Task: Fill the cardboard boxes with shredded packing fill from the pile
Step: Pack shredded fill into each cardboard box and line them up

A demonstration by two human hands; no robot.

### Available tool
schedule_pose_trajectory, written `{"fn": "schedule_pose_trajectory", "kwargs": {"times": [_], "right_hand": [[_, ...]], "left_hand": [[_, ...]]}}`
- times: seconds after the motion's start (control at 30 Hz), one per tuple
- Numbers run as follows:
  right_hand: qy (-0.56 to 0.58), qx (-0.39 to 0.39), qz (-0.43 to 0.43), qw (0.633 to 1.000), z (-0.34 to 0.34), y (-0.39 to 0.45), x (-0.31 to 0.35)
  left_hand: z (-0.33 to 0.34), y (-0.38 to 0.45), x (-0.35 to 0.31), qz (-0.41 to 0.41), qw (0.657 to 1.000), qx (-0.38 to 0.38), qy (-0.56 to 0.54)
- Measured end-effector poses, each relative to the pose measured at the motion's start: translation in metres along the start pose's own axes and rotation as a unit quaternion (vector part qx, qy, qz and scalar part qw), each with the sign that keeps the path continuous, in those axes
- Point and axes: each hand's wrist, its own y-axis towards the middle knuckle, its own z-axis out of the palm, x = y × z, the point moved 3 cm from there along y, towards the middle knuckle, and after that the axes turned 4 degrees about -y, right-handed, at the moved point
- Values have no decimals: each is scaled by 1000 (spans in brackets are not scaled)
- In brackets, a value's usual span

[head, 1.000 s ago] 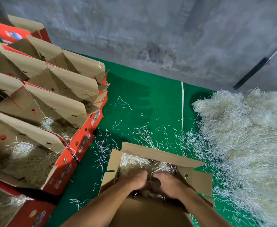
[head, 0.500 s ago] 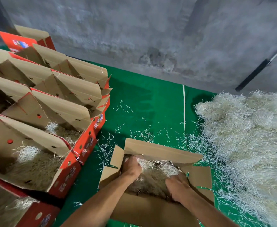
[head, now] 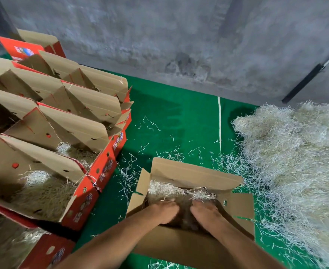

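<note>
An open brown cardboard box point(head: 195, 172) stands on the green mat at the bottom centre, flaps up. Pale shredded fill point(head: 167, 188) lies inside it along the far wall. Both my hands are down in this box, side by side and palms down. My left hand point(head: 164, 211) and my right hand point(head: 205, 212) press on the fill with fingers stretched forward; they are motion-blurred. The big pile of shredded fill point(head: 295, 162) spreads over the mat to the right of the box.
A row of red-and-brown boxes point(head: 93, 131) with raised flaps runs along the left, the nearer ones holding fill. Loose shreds point(head: 150, 123) litter the green mat point(head: 179, 113). A grey concrete wall is behind, with a black-handled pole point(head: 305, 82) leaning at the right.
My hands were together, spread apart to the box's sides half a second ago, and have come back together at its middle, pressing the fill.
</note>
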Motion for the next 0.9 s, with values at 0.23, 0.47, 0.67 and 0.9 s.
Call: {"fn": "schedule_pose_trajectory", "kwargs": {"times": [0.23,0.47,0.67,0.9], "right_hand": [[-57,75,69,993,13,3,-10],[-8,-19,58,998,-25,3,-14],[0,28,99,995,-20,20,-21],[60,92,91,990,-7,21,-24]], "left_hand": [[10,7,6,-36,999,7,35],[-14,2,17,-86,991,-13,-106],[-11,13,37,-177,983,29,24],[-4,21,42,-193,979,65,4]]}}
